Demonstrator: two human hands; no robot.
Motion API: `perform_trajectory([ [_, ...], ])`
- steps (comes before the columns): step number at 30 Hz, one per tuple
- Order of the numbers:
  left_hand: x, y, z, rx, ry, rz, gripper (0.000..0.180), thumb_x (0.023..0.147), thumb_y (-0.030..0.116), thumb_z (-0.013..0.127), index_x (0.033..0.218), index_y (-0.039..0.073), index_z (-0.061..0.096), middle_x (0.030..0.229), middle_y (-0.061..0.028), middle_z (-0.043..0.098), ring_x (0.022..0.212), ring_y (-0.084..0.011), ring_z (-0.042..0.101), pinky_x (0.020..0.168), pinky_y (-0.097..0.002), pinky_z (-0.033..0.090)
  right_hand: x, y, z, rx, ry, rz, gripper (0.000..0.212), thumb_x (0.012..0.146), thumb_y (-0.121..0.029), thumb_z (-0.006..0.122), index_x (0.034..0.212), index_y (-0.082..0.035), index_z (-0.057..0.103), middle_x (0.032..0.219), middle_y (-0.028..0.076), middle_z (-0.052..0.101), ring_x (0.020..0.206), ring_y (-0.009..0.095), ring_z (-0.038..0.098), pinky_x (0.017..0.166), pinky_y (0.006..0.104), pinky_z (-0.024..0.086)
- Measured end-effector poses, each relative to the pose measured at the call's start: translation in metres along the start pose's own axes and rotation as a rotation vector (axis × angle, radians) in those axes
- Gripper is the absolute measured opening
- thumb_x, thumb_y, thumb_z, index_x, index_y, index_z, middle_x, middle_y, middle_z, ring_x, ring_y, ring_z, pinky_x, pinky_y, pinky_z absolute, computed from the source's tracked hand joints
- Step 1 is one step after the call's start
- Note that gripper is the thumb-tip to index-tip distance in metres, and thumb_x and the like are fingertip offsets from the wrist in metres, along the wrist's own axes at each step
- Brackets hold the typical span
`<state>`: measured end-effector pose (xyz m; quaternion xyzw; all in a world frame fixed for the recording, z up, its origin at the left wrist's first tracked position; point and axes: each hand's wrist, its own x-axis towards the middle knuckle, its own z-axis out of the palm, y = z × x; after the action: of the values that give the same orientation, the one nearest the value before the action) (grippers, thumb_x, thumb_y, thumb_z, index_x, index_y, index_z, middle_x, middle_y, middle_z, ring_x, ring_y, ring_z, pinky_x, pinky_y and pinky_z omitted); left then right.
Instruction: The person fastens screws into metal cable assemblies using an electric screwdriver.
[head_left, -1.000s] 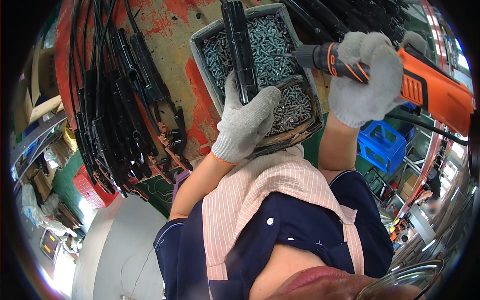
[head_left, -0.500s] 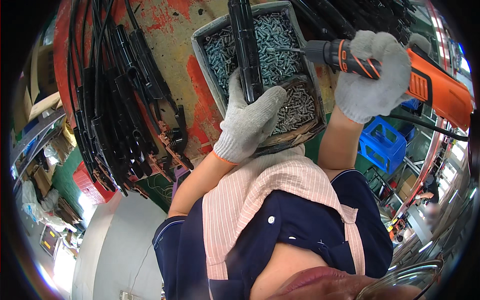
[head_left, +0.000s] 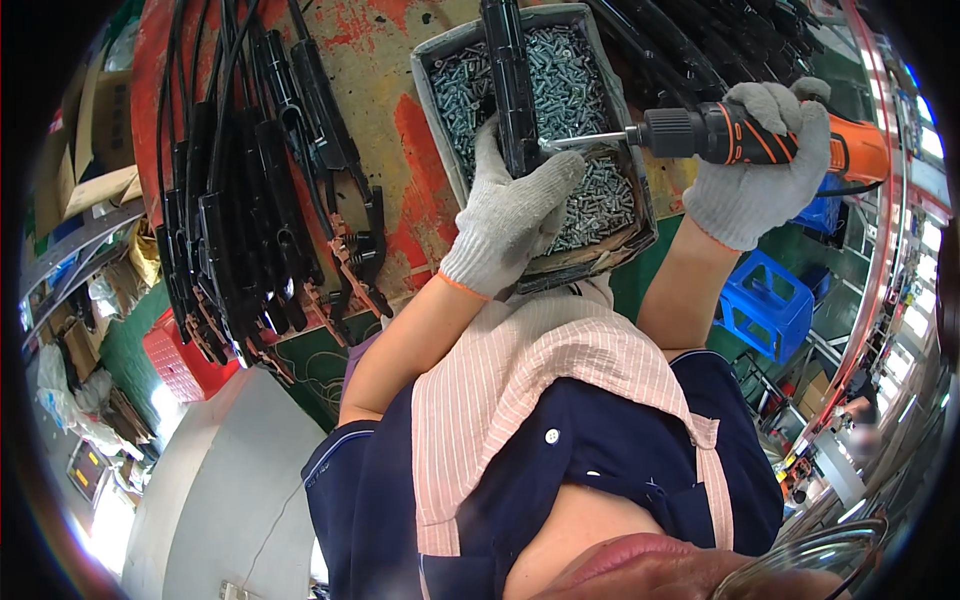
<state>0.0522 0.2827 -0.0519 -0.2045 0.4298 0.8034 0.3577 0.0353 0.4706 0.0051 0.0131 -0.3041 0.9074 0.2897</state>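
In a grey glove, my left hand [head_left: 515, 215] grips the near end of a long black plastic housing [head_left: 512, 90], thumb on its right side. The housing lies over an open box [head_left: 430, 110] of small silver screws [head_left: 570, 85]. My gloved right hand [head_left: 770, 165] is wrapped round an orange and black electric screwdriver [head_left: 715, 133]. Its bit [head_left: 590, 138] points left, and the tip meets the right side of the housing near my left thumb. Whether a screw sits at the tip is too small to tell.
Black housings with cables and copper-coloured ends [head_left: 250, 200] lie on the worn table [head_left: 385, 120] at left. More black parts [head_left: 690, 45] are piled at the far right. Below the table are a blue stool [head_left: 768, 305] and a red basket [head_left: 180, 355].
The screwdriver has come down from over the screws, and its tip now meets the housing. My left hand and the housing appear slightly further right, along with the whole table.
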Motion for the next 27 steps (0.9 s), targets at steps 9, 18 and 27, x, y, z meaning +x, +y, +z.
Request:
perform_trajectory([
  [9, -0.002, 0.001, -0.002, -0.009, -0.032, -0.004, 0.086, 0.081, 0.008, 0.073, 0.144, 0.011, 0.015, 0.078, -0.0017, 0.054, 0.047, -0.0087, 0.049, 0.036, -0.0221, 0.037, -0.015, 0.015, -0.003, -0.157, 0.080, -0.024, 0.023, 0.088, -0.007, 0.060, 0.109, -0.012, 0.051, 0.070, 0.000, 0.050, 0.063, 0.011, 0.048, 0.061, 0.0270, 0.047],
  [18, 0.004, -0.003, 0.002, 0.026, 0.057, 0.018, 0.088, 0.081, 0.010, 0.073, 0.146, 0.011, 0.013, 0.075, -0.0020, 0.054, 0.045, -0.0097, 0.049, 0.035, -0.0245, 0.037, -0.030, 0.008, 0.019, -0.233, -0.232, -0.153, 0.040, 0.088, -0.004, 0.059, 0.126, -0.007, 0.046, 0.074, 0.005, 0.048, 0.058, 0.015, 0.046, 0.056, 0.0286, 0.044],
  [27, 0.002, 0.002, 0.002, 0.073, 0.045, 0.005, 0.077, 0.087, 0.014, 0.069, 0.143, 0.012, 0.015, 0.073, -0.0030, 0.054, 0.046, -0.0098, 0.049, 0.038, -0.0235, 0.038, -0.022, 0.006, 0.030, -0.255, -0.582, -0.083, 0.043, 0.089, -0.001, 0.055, 0.129, -0.012, 0.045, 0.079, 0.006, 0.056, 0.061, 0.018, 0.054, 0.056, 0.0288, 0.050],
])
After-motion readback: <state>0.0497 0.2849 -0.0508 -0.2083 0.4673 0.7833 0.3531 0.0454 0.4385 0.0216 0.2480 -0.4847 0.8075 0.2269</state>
